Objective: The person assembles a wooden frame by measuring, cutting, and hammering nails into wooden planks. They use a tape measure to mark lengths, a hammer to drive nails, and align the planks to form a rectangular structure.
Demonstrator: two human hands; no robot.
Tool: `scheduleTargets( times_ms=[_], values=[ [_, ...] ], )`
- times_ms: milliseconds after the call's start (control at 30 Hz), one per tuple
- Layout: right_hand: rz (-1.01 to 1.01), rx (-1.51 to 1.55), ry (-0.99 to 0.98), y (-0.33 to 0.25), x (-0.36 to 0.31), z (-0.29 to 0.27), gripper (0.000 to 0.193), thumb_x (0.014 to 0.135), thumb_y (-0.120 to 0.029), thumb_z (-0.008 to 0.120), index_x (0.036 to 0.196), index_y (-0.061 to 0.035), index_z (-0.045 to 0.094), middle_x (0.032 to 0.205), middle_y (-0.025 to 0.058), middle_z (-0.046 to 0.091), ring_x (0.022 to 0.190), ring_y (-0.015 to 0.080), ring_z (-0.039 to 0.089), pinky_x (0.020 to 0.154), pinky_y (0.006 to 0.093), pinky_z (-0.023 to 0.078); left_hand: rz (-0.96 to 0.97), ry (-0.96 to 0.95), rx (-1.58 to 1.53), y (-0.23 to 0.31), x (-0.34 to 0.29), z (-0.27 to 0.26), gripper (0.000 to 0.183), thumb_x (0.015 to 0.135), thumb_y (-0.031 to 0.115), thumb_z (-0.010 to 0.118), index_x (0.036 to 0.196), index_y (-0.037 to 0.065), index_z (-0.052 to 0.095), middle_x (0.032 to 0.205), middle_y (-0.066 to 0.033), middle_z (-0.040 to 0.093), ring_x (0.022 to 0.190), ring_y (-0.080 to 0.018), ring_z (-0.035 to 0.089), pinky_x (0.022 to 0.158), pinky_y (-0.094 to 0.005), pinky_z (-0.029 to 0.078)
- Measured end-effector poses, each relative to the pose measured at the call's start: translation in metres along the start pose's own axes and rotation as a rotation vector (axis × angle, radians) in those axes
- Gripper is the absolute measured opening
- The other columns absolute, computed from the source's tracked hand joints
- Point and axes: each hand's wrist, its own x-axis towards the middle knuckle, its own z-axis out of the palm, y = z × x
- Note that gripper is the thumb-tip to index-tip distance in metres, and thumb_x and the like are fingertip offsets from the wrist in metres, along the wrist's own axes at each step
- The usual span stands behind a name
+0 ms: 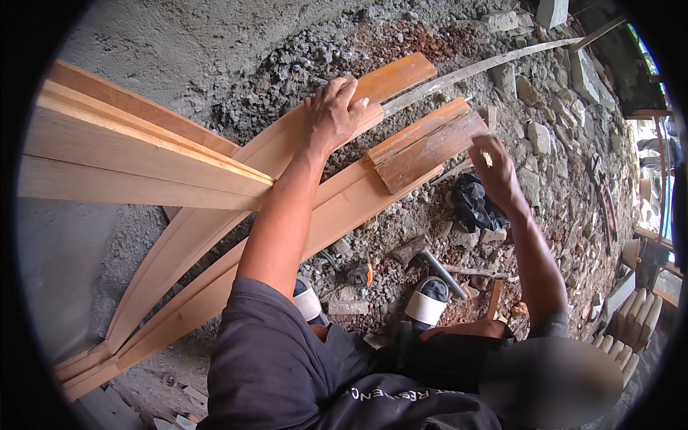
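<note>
My left hand (332, 118) lies over the far end of a long pale wooden frame board (279, 136), fingers bent over it. Beyond those fingers an orange-brown wood block (398, 75) sits against the board. Beside it runs a second long frame board (337, 208). Two short pieces rest on its far end, an orange one (423, 132) and a worn brown one (433, 154). Just right of the worn piece my right hand (494, 172) is raised, its fingers curled and slightly blurred. Whatever it may hold is too small to make out.
A hammer (433, 266), a tape measure (358, 274) and a black plastic bag (474, 203) lie on rubble. Upright boards (143, 154) jut in from the left. A long thin strip (494, 63) extends toward the far right. My sandalled feet (428, 304) are close below.
</note>
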Motion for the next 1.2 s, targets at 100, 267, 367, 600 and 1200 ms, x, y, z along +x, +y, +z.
scheduleTargets(
  times_ms=[100,267,367,600,1200],
  values=[
    [-0.015,0.123,-0.104,-0.054,0.065,0.01,0.024,0.094,-0.021,0.057,0.104,0.0001,0.061,0.108,0.0152,0.062,0.096,0.0269,0.063,0.083,0.0373,0.051,0.018,0.006,-0.011,0.002,0.003,-0.002,0.044,0.09,0.039,0.057,0.126,0.012,0.059,0.132,-0.0051,0.055,0.121,-0.0266,0.05,0.098,-0.047,0.037],
    [0.064,0.083,-0.193,-0.105,0.136,0.064,0.028,0.095,-0.027,0.052,0.1,-0.0024,0.064,0.093,0.0164,0.067,0.088,0.0276,0.066,0.078,0.0389,0.052,0.085,0.121,-0.053,0.0,0.002,0.002,0.035,0.088,0.035,0.062,0.115,0.012,0.063,0.122,-0.0043,0.061,0.111,-0.0279,0.057,0.092,-0.0462,0.04],
    [0.058,0.079,-0.216,-0.095,0.148,0.083,0.032,0.093,-0.031,0.052,0.101,-0.003,0.065,0.088,0.0144,0.068,0.085,0.023,0.065,0.075,0.0367,0.05,0.056,0.124,-0.091,0.004,0.003,0.004,0.03,0.089,0.037,0.06,0.108,0.014,0.067,0.118,-0.004,0.062,0.105,-0.027,0.058,0.088,-0.047,0.041],
    [0.002,0.15,-0.258,-0.084,0.15,0.092,0.032,0.091,-0.031,0.052,0.1,-0.0031,0.066,0.089,0.0132,0.069,0.085,0.0225,0.066,0.076,0.0354,0.051,0.064,0.168,-0.086,0.003,0.002,0.004,0.026,0.091,0.035,0.058,0.105,0.014,0.067,0.114,-0.0031,0.062,0.102,-0.0274,0.059,0.088,-0.0466,0.04],
    [-0.487,-0.017,-0.057,-0.054,0.142,0.092,0.021,0.091,-0.026,0.058,0.092,-0.007,0.066,0.094,0.0118,0.063,0.082,0.0291,0.062,0.075,0.0401,0.051,0.111,0.248,-0.131,0.012,0.016,0.016,0.011,0.084,0.021,0.069,0.09,0.011,0.07,0.098,-0.0018,0.064,0.092,-0.0236,0.062,0.078,-0.041,0.047]
  ],
)
